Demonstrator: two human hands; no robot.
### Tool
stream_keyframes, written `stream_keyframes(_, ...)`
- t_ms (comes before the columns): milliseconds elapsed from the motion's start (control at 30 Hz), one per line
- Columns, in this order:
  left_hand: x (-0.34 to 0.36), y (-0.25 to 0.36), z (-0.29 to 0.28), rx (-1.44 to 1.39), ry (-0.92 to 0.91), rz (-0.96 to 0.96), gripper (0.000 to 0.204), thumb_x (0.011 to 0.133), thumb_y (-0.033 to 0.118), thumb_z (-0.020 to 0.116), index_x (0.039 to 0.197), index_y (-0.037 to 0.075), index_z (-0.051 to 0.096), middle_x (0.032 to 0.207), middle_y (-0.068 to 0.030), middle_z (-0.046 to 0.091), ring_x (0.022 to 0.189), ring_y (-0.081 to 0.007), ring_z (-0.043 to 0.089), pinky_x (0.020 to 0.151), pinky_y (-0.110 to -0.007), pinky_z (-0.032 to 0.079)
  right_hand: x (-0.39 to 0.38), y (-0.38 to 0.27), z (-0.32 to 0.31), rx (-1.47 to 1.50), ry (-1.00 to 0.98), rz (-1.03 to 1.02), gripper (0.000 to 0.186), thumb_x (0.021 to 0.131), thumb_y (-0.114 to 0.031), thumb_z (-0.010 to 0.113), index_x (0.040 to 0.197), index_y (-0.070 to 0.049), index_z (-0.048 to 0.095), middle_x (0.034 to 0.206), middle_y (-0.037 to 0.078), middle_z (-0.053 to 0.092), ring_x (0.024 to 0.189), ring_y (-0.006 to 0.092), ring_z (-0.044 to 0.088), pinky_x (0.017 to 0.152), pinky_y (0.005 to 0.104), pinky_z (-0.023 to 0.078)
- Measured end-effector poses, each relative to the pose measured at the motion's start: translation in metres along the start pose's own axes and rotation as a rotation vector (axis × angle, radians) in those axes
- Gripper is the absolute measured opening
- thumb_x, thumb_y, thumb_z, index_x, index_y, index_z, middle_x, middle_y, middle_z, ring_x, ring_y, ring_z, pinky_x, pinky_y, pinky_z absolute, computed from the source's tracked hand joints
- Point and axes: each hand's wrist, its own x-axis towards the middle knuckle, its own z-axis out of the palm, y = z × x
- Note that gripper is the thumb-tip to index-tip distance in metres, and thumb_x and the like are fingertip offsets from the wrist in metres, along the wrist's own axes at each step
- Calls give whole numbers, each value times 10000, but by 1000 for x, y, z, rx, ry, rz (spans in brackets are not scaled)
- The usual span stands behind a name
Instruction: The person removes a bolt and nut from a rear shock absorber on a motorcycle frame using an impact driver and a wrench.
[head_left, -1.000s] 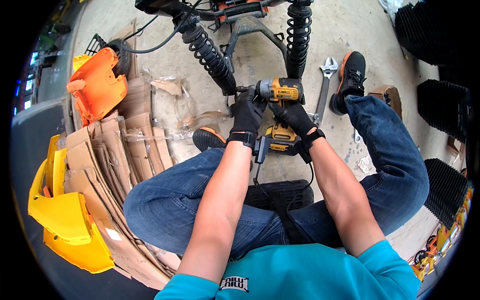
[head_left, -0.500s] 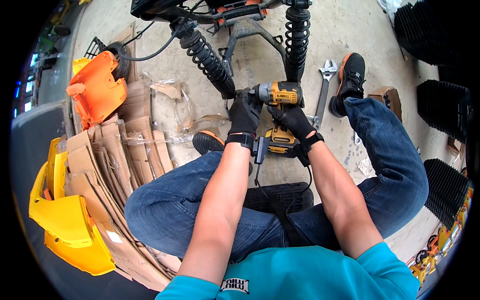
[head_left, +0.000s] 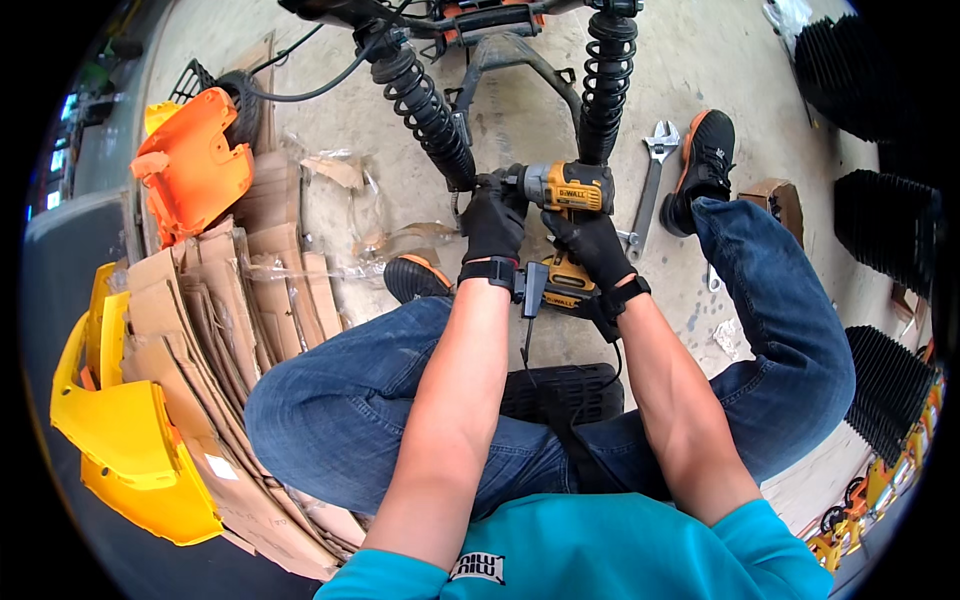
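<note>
My right hand [head_left: 592, 246], in a black glove, is wrapped round the handle of a yellow and black cordless impact wrench [head_left: 574, 188]. The tool lies level, its nose pointing left. At that nose my gloved left hand [head_left: 493, 222] is closed, beside the lower end of the left coil-spring shock absorber [head_left: 422, 108]. What its fingers grip is hidden. The right shock absorber [head_left: 607, 82] comes down just behind the wrench's body. Both shocks hang from a black vehicle frame [head_left: 510, 52] at the top of the view.
An adjustable wrench [head_left: 654, 185] lies on the concrete right of my hands, near my right shoe [head_left: 708, 158]. Flattened cardboard [head_left: 215, 310] is stacked at the left with orange [head_left: 200, 165] and yellow plastic panels [head_left: 120, 430]. Black ribbed parts [head_left: 885, 225] line the right side.
The vehicle frame and shocks sit slightly farther right in the view, and the impact wrench and my hands have shifted slightly right too. Both hands keep the same hold.
</note>
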Motion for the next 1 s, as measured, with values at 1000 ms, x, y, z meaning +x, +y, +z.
stream_keyframes(1000,-1,-3,-17,108,-207,9,422,993,305,441,1251,-25,495,1230,-159,579,1130,-270,561,1018,-397,432,-19,-17,-3,-67,62,101,318,795,-247,750,1008,-37,643,825,12,634,699,104,566,620,262,463)
